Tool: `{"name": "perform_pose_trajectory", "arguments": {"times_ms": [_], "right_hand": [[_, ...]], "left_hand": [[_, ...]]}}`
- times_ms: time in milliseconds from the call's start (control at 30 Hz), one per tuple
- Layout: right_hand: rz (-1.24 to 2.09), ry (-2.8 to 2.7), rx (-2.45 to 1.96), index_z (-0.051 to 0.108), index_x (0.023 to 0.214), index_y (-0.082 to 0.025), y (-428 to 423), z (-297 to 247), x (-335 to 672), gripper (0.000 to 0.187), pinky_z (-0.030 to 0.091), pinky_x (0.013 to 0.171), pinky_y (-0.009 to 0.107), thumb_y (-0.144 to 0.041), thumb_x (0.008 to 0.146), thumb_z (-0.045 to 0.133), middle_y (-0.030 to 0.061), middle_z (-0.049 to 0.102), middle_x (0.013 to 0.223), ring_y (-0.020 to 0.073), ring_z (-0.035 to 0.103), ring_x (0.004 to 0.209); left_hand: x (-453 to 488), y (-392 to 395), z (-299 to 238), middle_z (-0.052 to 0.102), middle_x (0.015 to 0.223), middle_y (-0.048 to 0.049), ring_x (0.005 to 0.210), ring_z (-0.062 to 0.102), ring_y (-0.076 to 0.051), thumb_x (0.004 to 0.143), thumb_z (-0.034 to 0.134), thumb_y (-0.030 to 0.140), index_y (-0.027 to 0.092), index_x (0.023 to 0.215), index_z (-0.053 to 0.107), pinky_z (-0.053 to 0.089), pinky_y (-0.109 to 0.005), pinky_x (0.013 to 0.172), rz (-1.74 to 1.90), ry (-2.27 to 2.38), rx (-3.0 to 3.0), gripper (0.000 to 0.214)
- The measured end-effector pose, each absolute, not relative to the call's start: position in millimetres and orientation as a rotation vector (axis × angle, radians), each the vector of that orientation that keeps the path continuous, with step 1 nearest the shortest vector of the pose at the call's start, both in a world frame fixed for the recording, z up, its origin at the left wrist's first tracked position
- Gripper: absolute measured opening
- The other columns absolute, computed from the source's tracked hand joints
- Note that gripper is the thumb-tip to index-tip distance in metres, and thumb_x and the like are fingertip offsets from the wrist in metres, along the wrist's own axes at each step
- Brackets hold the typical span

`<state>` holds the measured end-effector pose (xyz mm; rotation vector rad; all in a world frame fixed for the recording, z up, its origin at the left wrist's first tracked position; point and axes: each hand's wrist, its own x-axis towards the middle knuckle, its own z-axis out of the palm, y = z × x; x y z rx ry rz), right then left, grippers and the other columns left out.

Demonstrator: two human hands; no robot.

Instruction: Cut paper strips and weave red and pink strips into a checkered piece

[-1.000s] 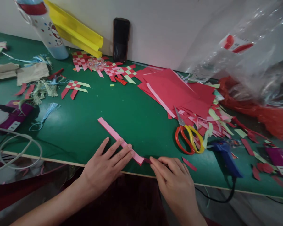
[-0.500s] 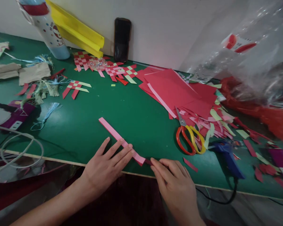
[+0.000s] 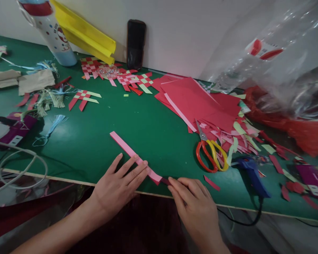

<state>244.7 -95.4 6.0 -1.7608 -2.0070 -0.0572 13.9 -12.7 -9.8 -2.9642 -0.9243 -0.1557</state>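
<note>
A long pink paper strip, red on its underside, lies diagonally near the front edge of the green table. My left hand rests across its middle with fingers outstretched, pressing it down. At the strip's lower right end, my right hand pinches a dark, narrow piece between thumb and forefinger. The tip of that piece touches or goes under the strip's end; I cannot tell which. Its kind is unclear, and most of it is covered by my fingers. Scissors with red and yellow handles lie to the right of my hands.
Behind the scissors are red paper sheets and scraps. A blue glue gun lies at right. Woven paper pieces, a phone, a yellow holder and a bottle stand or lie at the back. Tassels are at left.
The whole view has shifted slightly, so things on the right sit a little further left. Both hands keep the same pose on the strip and the dark piece.
</note>
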Motion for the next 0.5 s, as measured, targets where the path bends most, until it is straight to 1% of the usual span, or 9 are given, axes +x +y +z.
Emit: {"name": "perform_pose_trajectory", "arguments": {"times_ms": [200, 400, 500], "right_hand": [[-0.083, -2.005, -1.797, 0.073, 0.101, -0.020, -94.2, 8.1, 241.8, 0.019, 0.045, 0.077, 0.033, -0.023, 0.093, 0.056, 0.0056, 0.067, 0.084, 0.0170, 0.059, 0.079], [-0.068, -2.014, -1.781, 0.072, 0.102, -0.020, -92.6, 8.1, 243.0, 0.018, 0.044, 0.077, 0.032, -0.022, 0.092, 0.057, 0.0053, 0.067, 0.085, 0.0169, 0.058, 0.079], [-0.073, -2.011, -1.772, 0.072, 0.101, -0.020, -91.2, 7.6, 242.0, 0.018, 0.044, 0.076, 0.032, -0.021, 0.092, 0.057, 0.0054, 0.067, 0.084, 0.0166, 0.059, 0.079]], "left_hand": [[13.5, -12.6, -9.9, 0.033, 0.154, 0.0006, 0.138, 0.035, -0.026, 0.088, 0.057, 0.049, 0.028, 0.148, 0.032, 0.020, -0.051, 0.117, -0.145, -0.909, -2.964, 0.068], [13.0, -12.2, -11.4, 0.031, 0.154, 0.0036, 0.138, 0.035, -0.025, 0.090, 0.053, 0.047, 0.030, 0.147, 0.032, 0.020, -0.052, 0.117, -0.152, -0.907, -2.957, 0.063], [12.8, -12.3, -11.6, 0.033, 0.154, 0.0028, 0.138, 0.036, -0.025, 0.091, 0.051, 0.044, 0.030, 0.147, 0.032, 0.021, -0.051, 0.116, -0.164, -0.895, -2.941, 0.061]]}}
